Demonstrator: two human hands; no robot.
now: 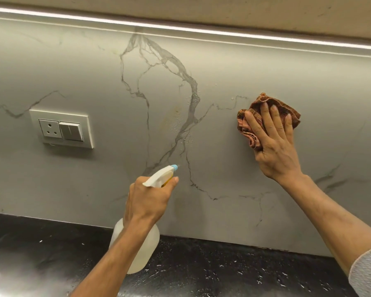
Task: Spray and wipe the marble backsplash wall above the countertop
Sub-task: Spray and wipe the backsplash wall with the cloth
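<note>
Your left hand [147, 200] has its fingers clamped on the neck of the spray bottle [137, 243], index finger out along the trigger, blue nozzle [174, 167] aimed up at the marble backsplash [94, 67] near its middle; that angle puts the mist on the dark vein area where droplets [185, 133] already bead, just left of where you're wiping

Your right hand [272, 144] is flat, fingers spread apart, pressing the brown cloth [268, 108] against the wall toward its right side, well above the table [201, 273]. Open palm makes sense: even pressure, more cloth on the marble

Bottle hangs over the table's back edge, not resting on it as far as I can tell

Keep spray away from the socket and switch plate [62, 128] on the left of the wall, well apart from the nozzle now

Hard to read: trigger itself is hidden under your fingers, so can't tell if it's pulled. Faint haze at the nozzle tip, could be mist or blur. Most of the cloth sits under your palm. Yellowish patch beside the vein may be a stain or a reflection. Light strip [201, 31] glare washes out the wall's top edge. Right sleeve [366, 273] cut off at the frame corner
</note>
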